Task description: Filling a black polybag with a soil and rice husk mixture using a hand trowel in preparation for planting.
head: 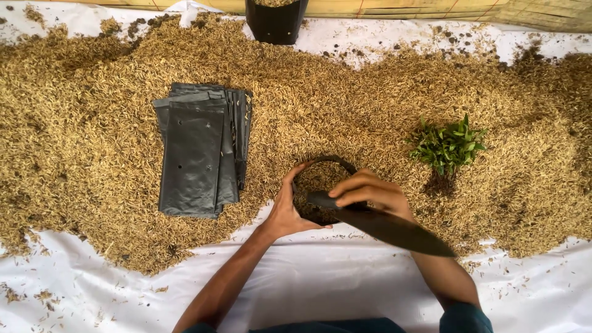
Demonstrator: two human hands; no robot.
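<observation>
A black plastic grow bag (320, 185), open at the top and filled with rice husk, stands at the near edge of a wide husk pile (345, 105). My left hand (288, 209) cups the bag's left rim. My right hand (370, 192) rests over the bag's right rim and grips a dark flat blade (394, 231) that points down and to the right. A bundle of small green seedlings (449, 148) lies on the husk to the right of the bag.
A stack of flat black grow bags (200, 151) lies on the husk at the left. Another filled black bag (275, 21) stands at the far edge. White sheeting (320, 277) covers the ground under everything. A woven mat runs along the back.
</observation>
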